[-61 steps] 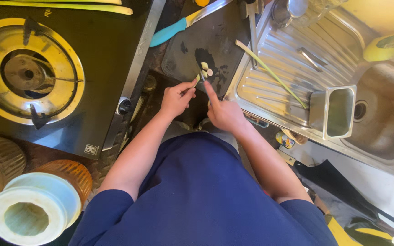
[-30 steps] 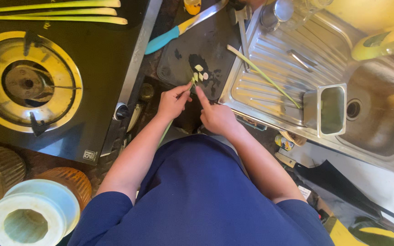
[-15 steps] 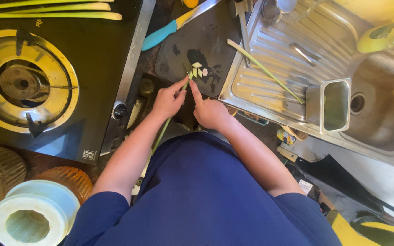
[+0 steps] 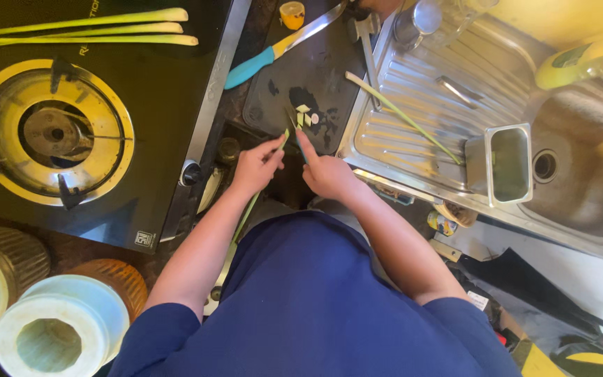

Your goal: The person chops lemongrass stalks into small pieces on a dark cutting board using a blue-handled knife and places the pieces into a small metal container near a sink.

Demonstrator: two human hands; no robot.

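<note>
Left hand (image 4: pixel 256 167) pinches a green stalk (image 4: pixel 249 206) at the near edge of the dark cutting board (image 4: pixel 315 77), beside pale cut slices (image 4: pixel 304 115); right hand (image 4: pixel 326 171) closed with forefinger extended, any blade in it too small to make out.

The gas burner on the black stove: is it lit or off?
Off, as far as shows: the round gas burner on the black glass stove has no visible flame and carries no pot.
</note>
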